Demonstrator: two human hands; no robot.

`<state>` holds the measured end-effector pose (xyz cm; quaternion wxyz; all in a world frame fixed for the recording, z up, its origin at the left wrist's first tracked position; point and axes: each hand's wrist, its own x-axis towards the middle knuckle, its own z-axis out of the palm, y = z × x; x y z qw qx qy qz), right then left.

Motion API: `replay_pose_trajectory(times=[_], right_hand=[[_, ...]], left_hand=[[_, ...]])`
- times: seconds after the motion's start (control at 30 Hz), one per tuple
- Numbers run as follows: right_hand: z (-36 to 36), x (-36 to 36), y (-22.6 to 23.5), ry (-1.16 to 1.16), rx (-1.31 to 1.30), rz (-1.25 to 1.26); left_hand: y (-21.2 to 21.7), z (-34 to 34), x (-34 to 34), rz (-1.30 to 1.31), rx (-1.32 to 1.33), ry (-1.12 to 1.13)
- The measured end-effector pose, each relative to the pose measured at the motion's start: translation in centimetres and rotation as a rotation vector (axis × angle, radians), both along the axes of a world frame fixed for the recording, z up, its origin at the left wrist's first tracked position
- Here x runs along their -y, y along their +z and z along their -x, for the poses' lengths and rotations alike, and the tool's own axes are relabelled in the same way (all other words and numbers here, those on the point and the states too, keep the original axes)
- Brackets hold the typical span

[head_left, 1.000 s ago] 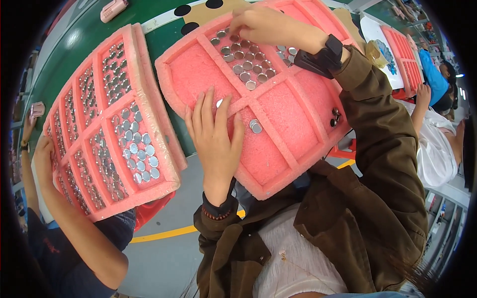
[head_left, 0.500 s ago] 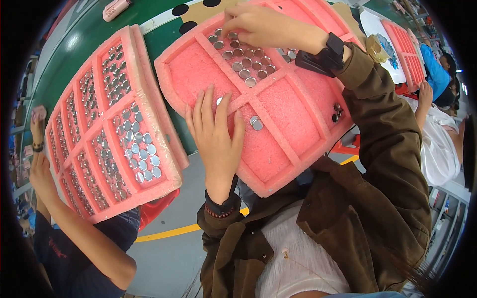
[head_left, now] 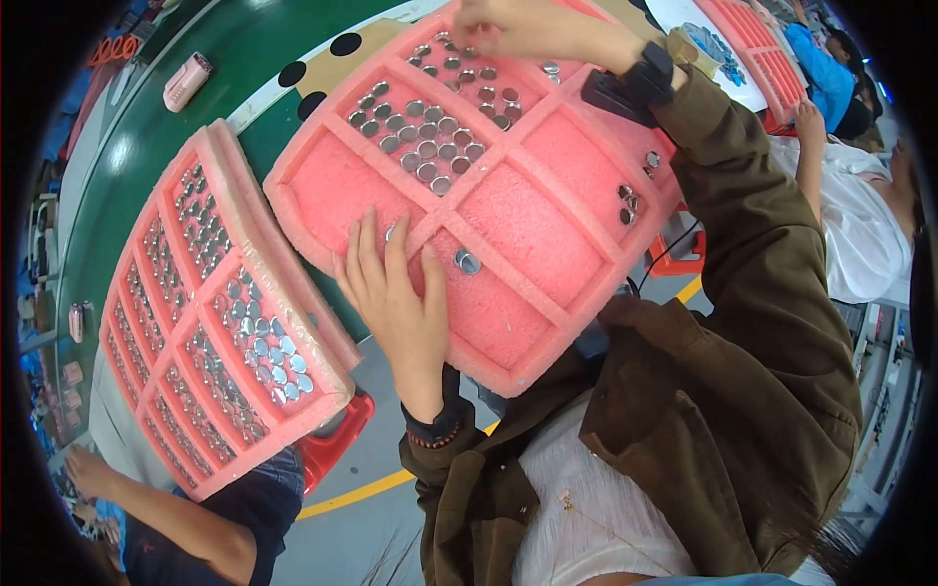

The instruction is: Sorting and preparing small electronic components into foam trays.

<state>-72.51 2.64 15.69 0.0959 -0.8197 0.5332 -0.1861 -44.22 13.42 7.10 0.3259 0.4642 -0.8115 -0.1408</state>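
A pink foam tray divided into compartments lies before me. My left hand rests on its near left part, fingers spread, with a silver disc by the fingertips. Over the far compartments is my right hand, fingers bent down and blurred; whether they hold a disc is unclear. Below it, silver discs lie scattered in one compartment. Another group of discs fills much of the neighbouring compartment. One or two overlapping discs sit in a near compartment, and a small cluster lies toward the right.
To the left stands a stack of pink foam trays with disc-filled compartments, a person's arm beside it. A pink device lies on the green table. Further right are a yellowish roll, a red stool and another seated person.
My view has shifted, so the trays appear lower and further left. My right hand has moved to a farther compartment. My left hand remains on the tray; the person at left has lowered a hand.
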Motion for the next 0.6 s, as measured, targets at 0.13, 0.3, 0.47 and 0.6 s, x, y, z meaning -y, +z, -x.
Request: replay_pose_trajectory(times=[0.13,0.3,0.47,0.6], right_hand=[[1.6,-1.5,-2.3,0.065,-0.061,-0.272],[0.8,-2.0,-3.2,0.112,-0.072,-0.074],[0.7,-1.5,-3.4,0.193,-0.017,-0.091],[1.2,-1.3,-3.1,0.197,-0.018,-0.154]], left_hand=[[0.1,0.2,-0.1,-0.008,0.013,-0.001],[0.1,0.0,-0.2,-0.017,0.022,0.013],[0.3,0.2,-0.1,-0.019,0.038,0.027],[0.2,0.3,0.0,-0.021,0.038,0.029]])
